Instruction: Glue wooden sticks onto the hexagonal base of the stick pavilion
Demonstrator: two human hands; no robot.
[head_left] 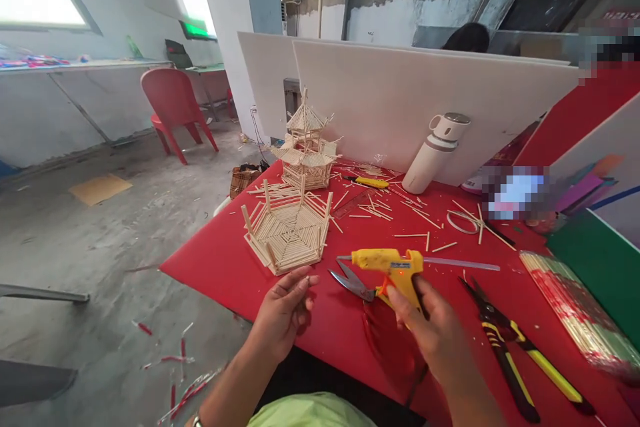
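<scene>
My right hand (pixel 433 327) is wrapped round the handle of a yellow hot glue gun (pixel 385 259), whose nozzle points left. A clear glue stick (pixel 460 263) extends from behind it. My left hand (pixel 290 300) is closed in a pinch near the table's front edge; a small pale bit shows at the fingertips, too small to name. Just beyond it lies a hexagonal base of wooden sticks (pixel 287 233) with short upright posts at its corners. Behind that stands a tiered pagoda model (pixel 306 147) of the same sticks. Scissors (pixel 353 280) lie under the glue gun, partly hidden.
Loose sticks (pixel 375 210) and a yellow utility knife (pixel 373 182) lie on the red table (pixel 210 267). A white bottle (pixel 430 160) stands at the back. To the right are black-and-yellow shears (pixel 515 340) and a pack of sticks (pixel 575 307). White boards (pixel 370 100) rise behind.
</scene>
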